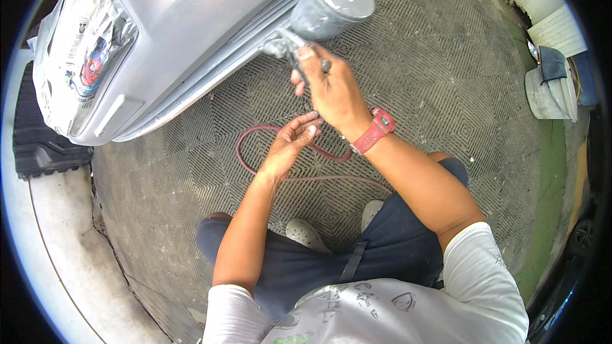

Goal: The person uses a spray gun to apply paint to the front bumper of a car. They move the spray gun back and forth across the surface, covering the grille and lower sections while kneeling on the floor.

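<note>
My right hand (333,92), with a red watch on its wrist, is wrapped round the handle of a spray gun (284,43). A grey, paint-spattered cup with a lid sits on top of the gun, tilted toward the upper right. The gun's front is close to the lower edge of a grey car body panel (185,13). Just below the handle, my left hand (290,145) has its fingers and thumb drawn together near the handle's lower end. What those fingers pinch is too small to make out. A red air hose (241,146) loops on the floor beneath both hands.
Crumpled newspaper (95,57) covers part of the panel at the left. A black ridged plastic part (48,134) lies at the far left. The patterned floor (433,102) spreads around my clogs. A whitish bucket (548,95) with a dark cloth stands at right.
</note>
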Demonstrator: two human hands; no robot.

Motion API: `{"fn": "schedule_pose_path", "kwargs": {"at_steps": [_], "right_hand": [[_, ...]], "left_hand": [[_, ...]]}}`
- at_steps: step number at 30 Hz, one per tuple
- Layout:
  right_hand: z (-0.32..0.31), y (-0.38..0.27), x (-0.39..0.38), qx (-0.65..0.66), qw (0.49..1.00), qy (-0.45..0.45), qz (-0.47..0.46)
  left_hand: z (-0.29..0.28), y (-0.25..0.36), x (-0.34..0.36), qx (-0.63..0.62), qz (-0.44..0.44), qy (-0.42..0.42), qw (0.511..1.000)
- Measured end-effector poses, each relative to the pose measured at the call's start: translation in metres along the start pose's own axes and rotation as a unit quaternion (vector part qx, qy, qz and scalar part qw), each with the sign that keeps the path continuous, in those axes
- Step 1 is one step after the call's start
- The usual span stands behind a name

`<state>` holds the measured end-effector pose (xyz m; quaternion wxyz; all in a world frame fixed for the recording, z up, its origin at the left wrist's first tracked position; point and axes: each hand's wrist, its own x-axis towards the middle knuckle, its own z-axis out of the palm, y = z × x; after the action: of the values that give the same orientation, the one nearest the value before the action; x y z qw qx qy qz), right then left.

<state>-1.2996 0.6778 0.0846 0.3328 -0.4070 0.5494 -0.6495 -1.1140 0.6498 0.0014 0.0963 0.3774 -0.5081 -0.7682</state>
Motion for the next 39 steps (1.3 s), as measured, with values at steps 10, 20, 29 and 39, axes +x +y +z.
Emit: {"fn": "schedule_pose_path", "kwargs": {"at_steps": [10, 20, 29, 39], "right_hand": [[-0.002, 0.016, 0.011, 0.047, 0.998, 0.003, 0.031], [-0.053, 0.015, 0.043, 0.029, 0.985, 0.168, 0.021], [-0.093, 0.008, 0.073, 0.02, 0.963, 0.268, -0.004], [-0.078, 0.011, 0.068, -0.002, 0.966, 0.258, -0.011]], "left_hand": [[-0.005, -0.002, -0.003, 0.013, -0.015, 0.023, 1.0], [-0.01, -0.003, -0.005, 0.044, -0.006, 0.023, 0.999], [-0.012, -0.003, -0.008, 0.021, -0.014, 0.03, 0.999], [-0.016, -0.007, -0.011, 0.037, -0.02, 0.043, 0.998]]}}
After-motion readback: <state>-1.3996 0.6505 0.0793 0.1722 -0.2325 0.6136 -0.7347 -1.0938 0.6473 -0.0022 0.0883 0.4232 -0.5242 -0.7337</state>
